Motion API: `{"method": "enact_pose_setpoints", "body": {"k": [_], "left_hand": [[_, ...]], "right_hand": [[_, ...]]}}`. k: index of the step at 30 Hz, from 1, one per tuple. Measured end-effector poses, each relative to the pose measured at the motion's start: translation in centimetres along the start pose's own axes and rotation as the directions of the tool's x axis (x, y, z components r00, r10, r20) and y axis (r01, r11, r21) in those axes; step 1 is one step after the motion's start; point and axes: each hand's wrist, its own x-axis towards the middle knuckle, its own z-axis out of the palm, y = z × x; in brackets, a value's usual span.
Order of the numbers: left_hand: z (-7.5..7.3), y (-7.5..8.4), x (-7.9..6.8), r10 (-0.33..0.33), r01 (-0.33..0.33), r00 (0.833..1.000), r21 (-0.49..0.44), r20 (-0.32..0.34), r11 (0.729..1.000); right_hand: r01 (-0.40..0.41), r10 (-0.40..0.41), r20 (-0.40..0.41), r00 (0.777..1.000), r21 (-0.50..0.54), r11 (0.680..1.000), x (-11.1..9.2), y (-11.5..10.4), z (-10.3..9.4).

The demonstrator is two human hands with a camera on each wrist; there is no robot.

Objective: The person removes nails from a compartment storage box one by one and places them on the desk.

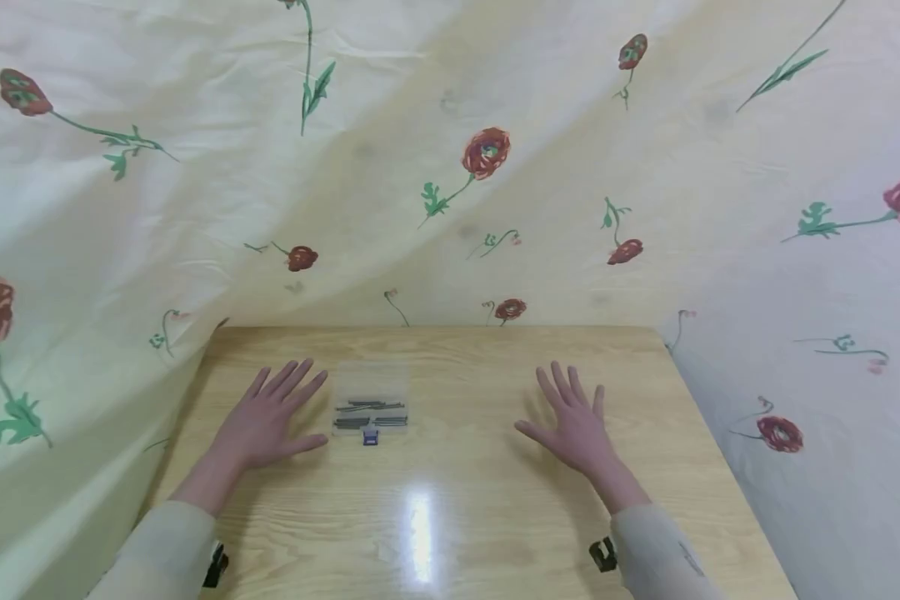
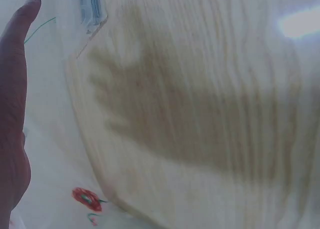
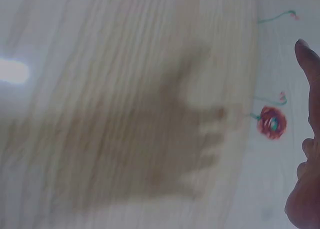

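Observation:
A clear plastic case (image 1: 372, 377) lies on the wooden table (image 1: 465, 467), left of the middle. Several thin dark metal pieces, like nails or screws (image 1: 371, 407), lie in its near part. A small purple-blue piece (image 1: 371, 437) sits at its front edge. Just left of the case, my left hand (image 1: 266, 423) is spread with straight fingers and holds nothing. The left wrist view catches a corner of the case (image 2: 92, 11) beyond the thumb. Over the table's right side, my right hand (image 1: 574, 427) is also spread and holds nothing. Both hands cast shadows on the wood.
Cream cloth with red flowers (image 1: 487, 154) hangs behind the table and along both sides. The table's far edge (image 1: 450, 327) meets this cloth. A bright light reflection (image 1: 421, 533) shows on the near tabletop. Small black devices (image 1: 603, 554) are at both wrists.

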Motion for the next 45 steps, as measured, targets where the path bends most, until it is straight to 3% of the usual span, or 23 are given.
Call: {"method": "enact_pose_setpoints", "body": {"k": [9, 21, 33, 45], "left_hand": [[0.0, -0.7, 2.1, 0.101, -0.102, 0.994, 0.007, 0.039, 0.995], [1.6, -1.4, 4.0, 0.163, -0.166, 0.978, 0.014, 0.133, 0.986], [4.2, -1.6, 4.8, 0.224, -0.224, 0.97, -0.006, 0.093, 0.975], [5.9, -2.1, 4.8, 0.202, -0.196, 0.974, -0.069, 0.097, 0.978]], "right_hand": [[0.071, -0.07, 0.032, 0.997, -0.03, 0.997, 2.7, -3.1, 0.7], [0.151, -0.159, 0.117, 0.98, 0.079, 0.985, 4.7, -6.9, 2.1], [0.219, -0.229, 0.129, 0.965, 0.086, 0.972, 5.7, -8.3, 2.8], [0.237, -0.25, 0.191, 0.949, 0.09, 0.967, 6.4, -10.0, 3.2]]}}
